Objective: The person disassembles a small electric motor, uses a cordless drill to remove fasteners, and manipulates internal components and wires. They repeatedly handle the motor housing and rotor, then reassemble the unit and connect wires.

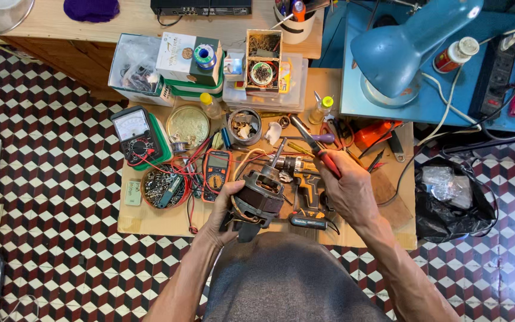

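My left hand [222, 210] grips a dark electric motor [260, 197] from its left side and holds it just above the low wooden workbench [150, 222], its shaft pointing up and away. My right hand [348, 189] holds red-handled pliers [316, 145], their jaws pointing up-left, a short way beyond the motor's shaft. A cordless drill [306, 192] lies on the bench between my two hands, just right of the motor.
A red multimeter [216, 173], an analog meter [138, 135], a bowl of small metal parts [163, 186], tins and boxes crowd the bench's left and back. A blue desk lamp [396, 52] stands at the right; a black bag [452, 197] sits on the tiled floor.
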